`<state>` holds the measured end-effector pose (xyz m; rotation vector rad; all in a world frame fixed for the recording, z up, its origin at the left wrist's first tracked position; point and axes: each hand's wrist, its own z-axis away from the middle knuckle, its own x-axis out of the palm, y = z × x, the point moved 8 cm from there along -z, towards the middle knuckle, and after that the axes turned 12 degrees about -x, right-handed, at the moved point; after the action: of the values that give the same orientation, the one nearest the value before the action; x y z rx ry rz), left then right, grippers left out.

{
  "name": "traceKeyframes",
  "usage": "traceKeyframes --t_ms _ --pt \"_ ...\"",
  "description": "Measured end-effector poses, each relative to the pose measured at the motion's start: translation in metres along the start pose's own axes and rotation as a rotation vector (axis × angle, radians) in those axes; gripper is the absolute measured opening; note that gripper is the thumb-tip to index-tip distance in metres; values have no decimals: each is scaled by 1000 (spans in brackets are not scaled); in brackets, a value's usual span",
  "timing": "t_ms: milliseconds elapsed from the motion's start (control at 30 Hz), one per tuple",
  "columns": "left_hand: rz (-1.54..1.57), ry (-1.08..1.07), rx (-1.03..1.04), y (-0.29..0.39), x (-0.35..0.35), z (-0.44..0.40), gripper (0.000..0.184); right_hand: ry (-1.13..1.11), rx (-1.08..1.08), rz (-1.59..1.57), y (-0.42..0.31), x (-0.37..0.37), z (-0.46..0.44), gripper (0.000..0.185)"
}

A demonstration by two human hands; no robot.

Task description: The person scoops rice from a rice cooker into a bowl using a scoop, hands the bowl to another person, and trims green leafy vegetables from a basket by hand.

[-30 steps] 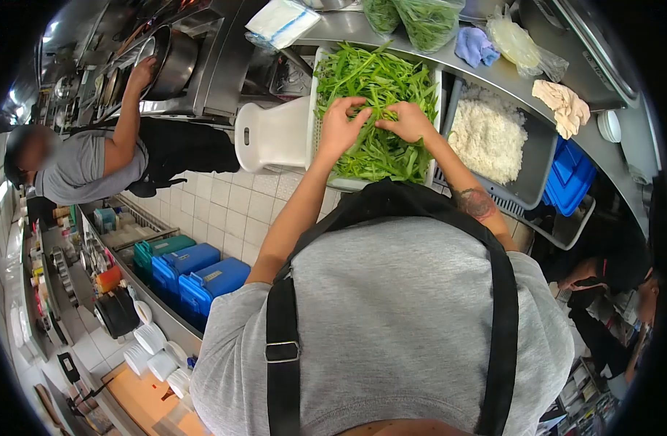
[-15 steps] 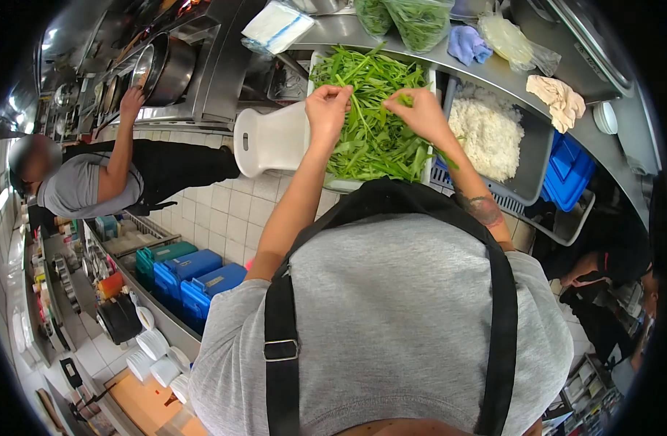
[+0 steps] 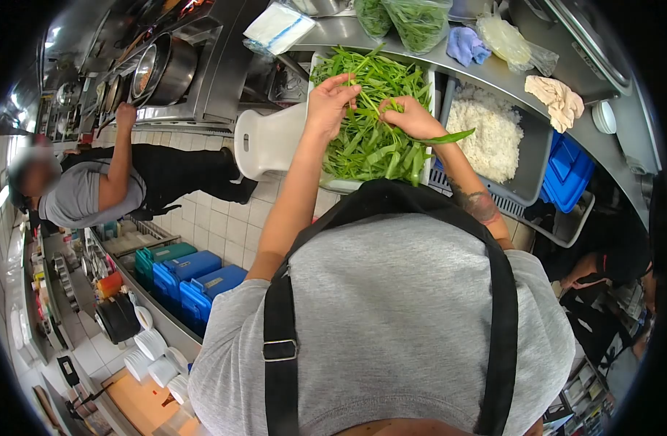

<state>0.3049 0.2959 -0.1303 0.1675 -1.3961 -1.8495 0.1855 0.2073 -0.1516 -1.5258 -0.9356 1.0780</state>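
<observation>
Over a white bin (image 3: pixel 336 184) heaped with long leafy greens (image 3: pixel 381 156), my two hands are close together. My left hand (image 3: pixel 330 106) has thumb and fingers pinched on a thin green stem. Closed around leafy green stems is my right hand (image 3: pixel 415 118). A long leaf (image 3: pixel 451 136) sticks out from it to the right, past the bin's edge. The fingers partly hide where the stems are gripped.
White rice (image 3: pixel 486 134) fills a grey bin (image 3: pixel 538 138) at the right. A white stool (image 3: pixel 264 138) stands left of the greens. Bagged greens (image 3: pixel 417 25) and cloths (image 3: pixel 467 46) lie on the steel counter. Another person (image 3: pixel 94 189) stands by a large pot (image 3: pixel 175 71).
My right hand has turned and moved slightly down, and a long leaf now sticks out from it. My left hand has shifted slightly. The other person's arm has lowered from the pot.
</observation>
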Motion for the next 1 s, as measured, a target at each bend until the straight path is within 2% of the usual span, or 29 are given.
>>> traceKeyframes --t_ms 100,200,233,400,533,767,867,900,967,1000 --pt "-136 -40 -111 -1 3 1 19 -82 -25 -60 -1 8 1 19" --pt "-133 -148 -143 -9 1 -6 19 -99 -48 -102 2 11 1 19" --pt "-158 -109 -136 -12 -2 -7 19 -97 -50 -109 4 11 1 20" --pt "-325 88 -23 -8 -4 4 17 110 6 48 29 -4 4 24" --pt "-244 115 14 -15 -5 11 15 327 46 254 12 -34 11 27" --pt "-161 47 30 -20 10 17 16 447 111 195 13 -58 10 29" --pt "-186 71 100 -6 10 21 15 683 4 227 14 -88 19 27" --pt "-170 75 120 2 0 21 14 741 130 122 29 -107 27 21" --pt "-138 43 101 11 -13 18 14 825 -8 -115 37 -131 33 16" --pt "-125 11 58 11 -19 18 14 723 -77 -157 27 -125 26 16"
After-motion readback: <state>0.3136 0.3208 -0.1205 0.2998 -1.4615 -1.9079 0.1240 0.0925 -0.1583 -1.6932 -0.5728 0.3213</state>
